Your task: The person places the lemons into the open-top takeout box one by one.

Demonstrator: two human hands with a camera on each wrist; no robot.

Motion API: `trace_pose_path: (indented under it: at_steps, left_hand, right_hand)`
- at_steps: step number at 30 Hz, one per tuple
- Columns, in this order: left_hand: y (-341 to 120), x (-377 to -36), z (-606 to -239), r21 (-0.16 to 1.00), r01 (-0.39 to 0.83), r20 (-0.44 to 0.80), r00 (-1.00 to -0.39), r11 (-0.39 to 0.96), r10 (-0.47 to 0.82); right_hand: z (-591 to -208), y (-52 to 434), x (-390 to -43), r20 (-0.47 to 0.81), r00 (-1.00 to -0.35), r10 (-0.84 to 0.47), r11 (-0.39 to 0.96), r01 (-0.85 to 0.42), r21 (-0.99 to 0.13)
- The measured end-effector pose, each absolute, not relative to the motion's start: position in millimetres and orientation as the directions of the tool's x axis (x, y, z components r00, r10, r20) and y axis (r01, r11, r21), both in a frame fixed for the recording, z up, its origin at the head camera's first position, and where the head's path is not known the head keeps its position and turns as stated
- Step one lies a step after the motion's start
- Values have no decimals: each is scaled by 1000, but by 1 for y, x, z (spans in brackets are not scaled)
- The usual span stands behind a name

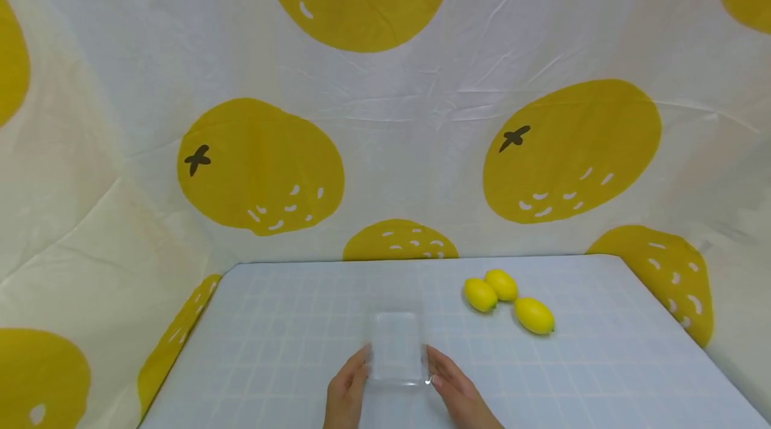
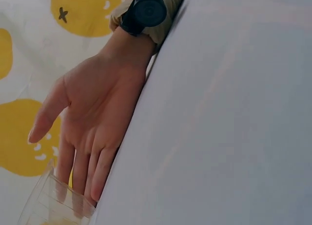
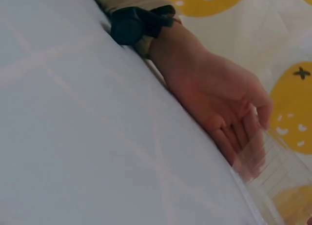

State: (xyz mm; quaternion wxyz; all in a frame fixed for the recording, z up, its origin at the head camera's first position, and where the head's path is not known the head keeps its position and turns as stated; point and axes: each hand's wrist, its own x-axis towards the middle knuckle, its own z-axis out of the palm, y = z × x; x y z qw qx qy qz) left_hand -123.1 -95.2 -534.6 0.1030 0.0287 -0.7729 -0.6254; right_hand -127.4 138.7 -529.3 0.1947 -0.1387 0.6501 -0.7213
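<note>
A clear plastic box [image 1: 396,352] sits on the table in front of me, between my two hands. My left hand [image 1: 348,390] touches its left side and my right hand [image 1: 459,391] touches its right side. Seen from across in the left wrist view, my right hand [image 2: 102,105] has nearly straight fingers against the clear wall, its thumb apart. In the right wrist view, my left hand [image 3: 214,91] has loosely bent fingers behind the clear wall, with the thumb near the rim. Three yellow lemons [image 1: 535,316] lie beyond the box, to its right.
A pale checked cloth [image 1: 289,322] covers the table. White fabric printed with large yellow fruit [image 1: 261,164] hangs behind the table and along both sides. Dark bands [image 2: 146,12] are worn on the wrists over beige sleeves.
</note>
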Motion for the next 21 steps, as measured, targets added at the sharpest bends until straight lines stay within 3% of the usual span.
trace_pose_path:
  at_steps: [13, 21]
  left_hand:
    - [-62, -112, -539, 967, 206, 219, -973, 149, -77]
    - [-63, -116, -539, 944, 265, 274, -962, 197, -18]
  right_hand:
    - [-525, 163, -115, -143, -953, -268, -46, 161, -986]
    - [-526, 166, -120, -139, -964, -226, -17, 146, -989]
